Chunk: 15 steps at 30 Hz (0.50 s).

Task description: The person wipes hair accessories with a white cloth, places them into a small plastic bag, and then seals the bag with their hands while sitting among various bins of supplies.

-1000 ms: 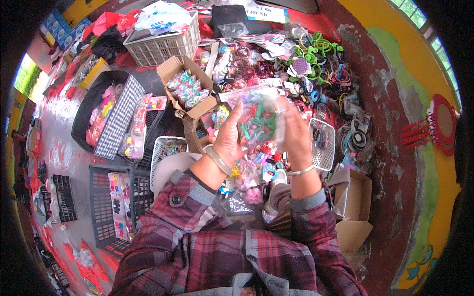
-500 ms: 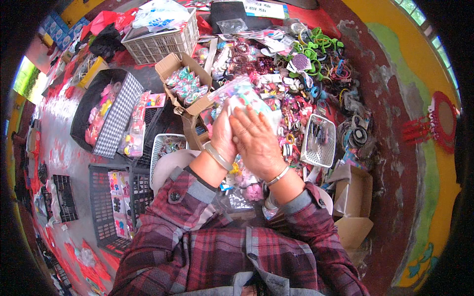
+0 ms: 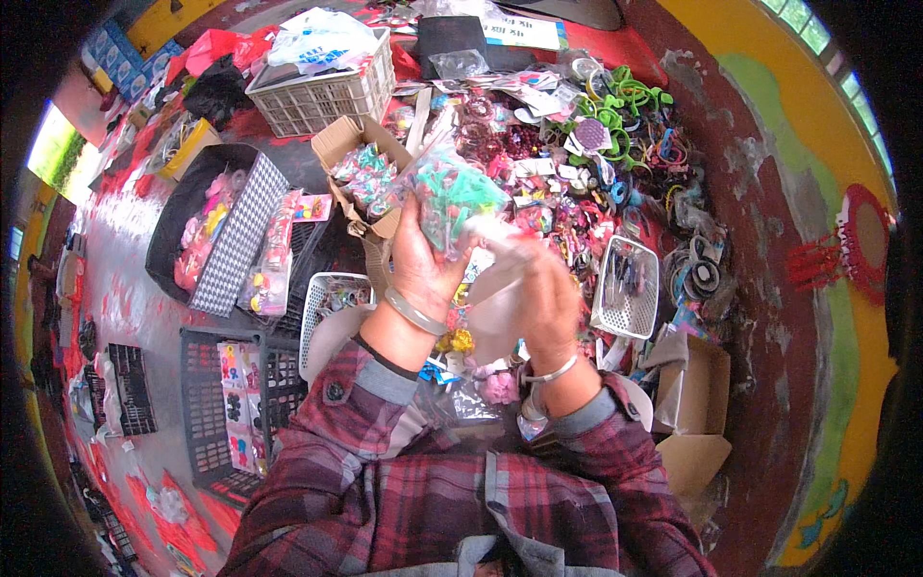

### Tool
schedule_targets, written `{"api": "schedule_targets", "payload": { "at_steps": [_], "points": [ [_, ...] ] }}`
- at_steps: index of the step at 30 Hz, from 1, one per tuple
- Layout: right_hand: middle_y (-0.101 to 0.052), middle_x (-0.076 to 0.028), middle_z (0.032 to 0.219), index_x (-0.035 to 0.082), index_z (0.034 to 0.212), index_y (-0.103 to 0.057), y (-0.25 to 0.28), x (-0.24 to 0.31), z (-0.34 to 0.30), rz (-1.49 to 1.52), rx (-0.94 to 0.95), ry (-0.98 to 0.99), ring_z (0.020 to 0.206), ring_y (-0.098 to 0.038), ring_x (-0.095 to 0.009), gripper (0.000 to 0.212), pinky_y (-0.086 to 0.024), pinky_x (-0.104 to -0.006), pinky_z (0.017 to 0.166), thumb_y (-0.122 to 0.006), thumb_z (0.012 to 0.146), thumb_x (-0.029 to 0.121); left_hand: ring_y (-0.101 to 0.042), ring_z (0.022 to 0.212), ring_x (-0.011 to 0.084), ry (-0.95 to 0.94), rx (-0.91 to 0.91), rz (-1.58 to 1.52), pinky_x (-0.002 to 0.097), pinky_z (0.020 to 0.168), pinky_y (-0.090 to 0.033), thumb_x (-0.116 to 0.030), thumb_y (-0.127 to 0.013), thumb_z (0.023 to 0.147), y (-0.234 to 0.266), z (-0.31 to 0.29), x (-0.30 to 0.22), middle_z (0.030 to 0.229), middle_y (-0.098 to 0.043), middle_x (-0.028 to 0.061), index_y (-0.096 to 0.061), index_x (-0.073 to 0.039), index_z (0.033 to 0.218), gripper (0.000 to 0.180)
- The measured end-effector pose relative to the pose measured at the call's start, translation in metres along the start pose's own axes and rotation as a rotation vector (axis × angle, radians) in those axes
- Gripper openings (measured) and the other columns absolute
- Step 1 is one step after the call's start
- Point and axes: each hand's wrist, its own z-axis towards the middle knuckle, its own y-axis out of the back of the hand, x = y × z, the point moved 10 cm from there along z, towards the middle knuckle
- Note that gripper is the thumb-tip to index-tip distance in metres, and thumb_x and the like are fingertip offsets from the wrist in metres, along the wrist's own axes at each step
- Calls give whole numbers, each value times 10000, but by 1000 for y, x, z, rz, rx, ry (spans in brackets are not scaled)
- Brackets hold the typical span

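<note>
My left hand [image 3: 426, 252] holds up a clear plastic bag [image 3: 457, 197] filled with small green and pink pieces, gripping it by its lower part. Just right of it is my right hand [image 3: 553, 300], fingers bent together and somewhat smeared by motion. A blurred whitish strip [image 3: 495, 313] runs between the bag's lower edge and the right hand's fingers. Below both hands spreads a pile of hair accessories [image 3: 567, 216], with a pink fluffy one [image 3: 498, 387] near my body. Left of the bag, an open cardboard box [image 3: 358, 144] holds similar small bags.
White plastic baskets flank the pile, one on the right [image 3: 625, 288], one on the left [image 3: 332, 298]. Further left are a houndstooth-sided black bin [image 3: 240, 231] and a dark crate [image 3: 216, 404]. A grey crate [image 3: 322, 101] stands at the back, an open carton [image 3: 692, 385] at lower right.
My hands were pressed together over the bag; now they are apart. The right hand has moved down and right with the whitish strip, while the left keeps hold of the bag.
</note>
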Motion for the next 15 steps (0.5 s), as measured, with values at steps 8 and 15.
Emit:
{"api": "schedule_targets", "payload": {
  "at_steps": [8, 15],
  "points": [
    [-410, -96, 1350, 38, 1356, -342, 35, 7, 47, 706, -121, -215, 1192, -437, -222, 497, -357, -372, 996, -393, 944, 312, -609, 958, 226, 29, -86, 157, 395, 807, -528, -377, -592, 855, -24, -16, 30, 1073, -610, 61, -520, -113, 1164, 412],
    [-267, -136, 1450, 13, 1367, -339, -15, 22, 33, 104, 316, -2, 1339, -249, -231, 507, -206, -347, 1082, -365, 960, 315, -603, 981, 212, 105, -4, 127, 377, 844, -503, -348, -560, 884, -30, -16, 47, 1092, -607, 70, -519, -87, 1181, 397]
  ]
}}
